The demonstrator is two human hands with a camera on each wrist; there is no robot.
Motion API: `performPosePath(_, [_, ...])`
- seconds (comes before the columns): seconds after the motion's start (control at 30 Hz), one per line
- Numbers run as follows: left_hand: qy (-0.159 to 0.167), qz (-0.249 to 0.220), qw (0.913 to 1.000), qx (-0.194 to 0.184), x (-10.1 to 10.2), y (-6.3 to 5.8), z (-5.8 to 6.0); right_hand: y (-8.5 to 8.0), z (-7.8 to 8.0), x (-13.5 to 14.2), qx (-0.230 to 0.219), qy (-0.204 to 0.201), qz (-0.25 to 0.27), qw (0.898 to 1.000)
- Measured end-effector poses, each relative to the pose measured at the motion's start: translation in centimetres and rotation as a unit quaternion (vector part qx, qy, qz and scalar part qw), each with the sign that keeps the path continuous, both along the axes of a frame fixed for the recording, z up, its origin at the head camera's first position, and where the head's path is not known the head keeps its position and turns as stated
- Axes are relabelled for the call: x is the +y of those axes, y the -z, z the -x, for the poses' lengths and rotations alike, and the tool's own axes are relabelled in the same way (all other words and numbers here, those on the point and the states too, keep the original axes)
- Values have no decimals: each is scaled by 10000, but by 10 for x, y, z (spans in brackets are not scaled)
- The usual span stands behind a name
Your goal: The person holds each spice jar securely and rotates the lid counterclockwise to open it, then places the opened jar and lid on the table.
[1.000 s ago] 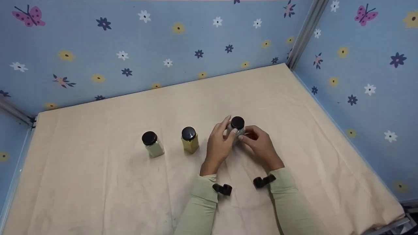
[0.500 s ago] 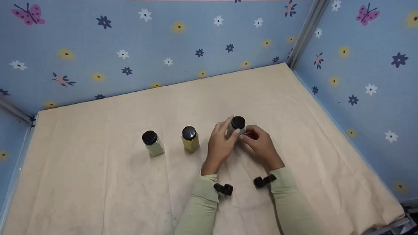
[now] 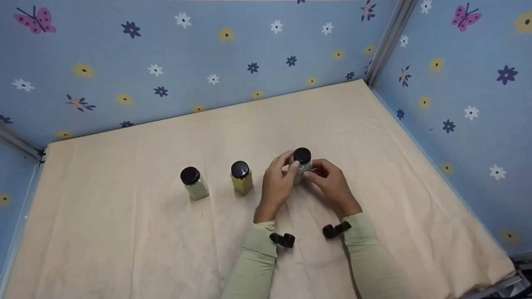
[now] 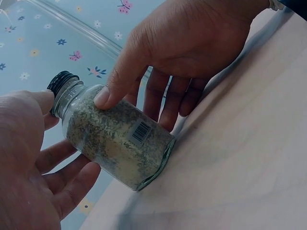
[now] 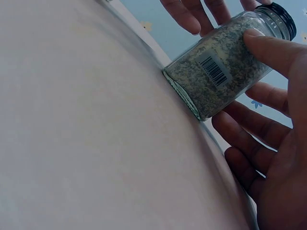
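The left hand (image 3: pixel 277 186) pinches a black-capped clear glass jar of green-and-cream flakes (image 5: pixel 232 52) near its cap; the right hand (image 3: pixel 333 185) pinches its side. The jar is upright over beige cloth (image 3: pixel 166 249), right of a black-capped, yellow-filled square jar (image 3: pixel 242 186).

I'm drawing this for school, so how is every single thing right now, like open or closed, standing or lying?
Held jar: capped, upright, with grey-green flakes inside
Middle jar: capped, standing, yellow inside
Left jar: capped, standing, pale green inside
Left grip: holding the first jar near its top
Right grip: holding that same jar too
Cloth: spread out, creased
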State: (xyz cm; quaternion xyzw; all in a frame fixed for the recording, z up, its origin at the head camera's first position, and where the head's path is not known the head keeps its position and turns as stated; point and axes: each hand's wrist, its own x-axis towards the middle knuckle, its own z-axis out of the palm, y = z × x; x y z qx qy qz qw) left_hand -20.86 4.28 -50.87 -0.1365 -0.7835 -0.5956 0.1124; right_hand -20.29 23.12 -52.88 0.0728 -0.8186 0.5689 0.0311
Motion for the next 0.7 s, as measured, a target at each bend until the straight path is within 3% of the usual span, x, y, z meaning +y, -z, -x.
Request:
performPosePath(0.33, [-131, 391, 9991, -102, 3, 0, -1, -3, 0, -3, -189, 141, -203, 9995])
performPosePath(0.6, [-181, 753, 9970, -33, 5, 0, -3, -36, -15, -12, -171, 72, -308, 9994])
performPosePath(0.7, [-169, 719, 9972, -61, 5, 0, -4, -40, -17, -13, -113, 42, -322, 9994])
